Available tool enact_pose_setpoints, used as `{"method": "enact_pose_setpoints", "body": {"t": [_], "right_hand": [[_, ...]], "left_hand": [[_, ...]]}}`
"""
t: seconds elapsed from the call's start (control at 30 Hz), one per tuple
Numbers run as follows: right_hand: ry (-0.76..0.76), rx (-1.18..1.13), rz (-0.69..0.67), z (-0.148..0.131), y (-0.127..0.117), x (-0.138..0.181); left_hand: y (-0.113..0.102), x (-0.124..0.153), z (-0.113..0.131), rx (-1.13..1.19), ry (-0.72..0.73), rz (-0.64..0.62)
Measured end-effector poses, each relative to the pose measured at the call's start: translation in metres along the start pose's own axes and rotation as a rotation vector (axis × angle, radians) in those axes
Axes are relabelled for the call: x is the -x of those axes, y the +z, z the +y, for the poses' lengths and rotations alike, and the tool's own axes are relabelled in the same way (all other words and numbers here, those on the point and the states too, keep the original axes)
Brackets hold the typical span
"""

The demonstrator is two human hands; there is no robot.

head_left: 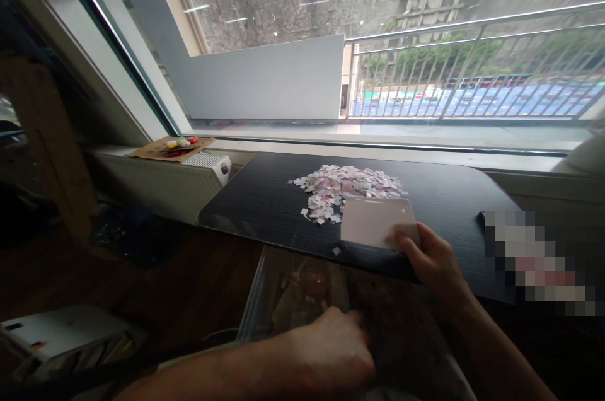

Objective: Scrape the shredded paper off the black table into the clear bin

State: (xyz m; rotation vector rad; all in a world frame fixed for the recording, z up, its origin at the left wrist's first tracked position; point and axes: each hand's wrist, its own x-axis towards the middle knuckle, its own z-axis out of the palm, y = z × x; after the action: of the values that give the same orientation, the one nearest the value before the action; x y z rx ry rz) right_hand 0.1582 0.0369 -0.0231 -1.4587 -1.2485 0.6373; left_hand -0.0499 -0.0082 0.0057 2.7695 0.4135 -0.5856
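Observation:
My right hand [432, 256] pinches a flat white plastic scraper [373, 219] by its right end, thumb on the near face. The scraper stands tilted on the black table [246, 199], at the near side of a heap of small white and pinkish paper-like squares [350, 181]. A single loose square [336, 251] lies at the table's front edge. Below that edge is my left hand [335, 347], its fingers curled and mostly turned away. It hangs over a clear plastic bin [255, 290]; whatever it may hold is hidden.
A blurred-out object [534, 262] lies at the table's right end. Left of the table, a radiator [161, 177] carries a piece of cardboard [142, 150] with small coloured items. A window with a railing [472, 73] outside runs behind. A dark plastic bag [135, 240] sits on the floor.

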Motion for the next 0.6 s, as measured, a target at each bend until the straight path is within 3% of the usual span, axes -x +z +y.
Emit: {"method": "enact_pose_setpoints", "body": {"t": [0.27, 0.47, 0.6], "right_hand": [[-0.039, 0.032, -0.074, -0.005, -0.002, 0.012], [-0.044, 0.052, -0.037, -0.001, -0.009, 0.009], [-0.063, 0.052, 0.071, 0.0, -0.012, -0.008]], "left_hand": [[-0.004, -0.007, -0.001, 0.026, 0.095, 0.027], [0.004, -0.014, -0.004, 0.051, 0.102, 0.053], [0.003, -0.004, -0.009, 0.045, 0.065, 0.048]]}}
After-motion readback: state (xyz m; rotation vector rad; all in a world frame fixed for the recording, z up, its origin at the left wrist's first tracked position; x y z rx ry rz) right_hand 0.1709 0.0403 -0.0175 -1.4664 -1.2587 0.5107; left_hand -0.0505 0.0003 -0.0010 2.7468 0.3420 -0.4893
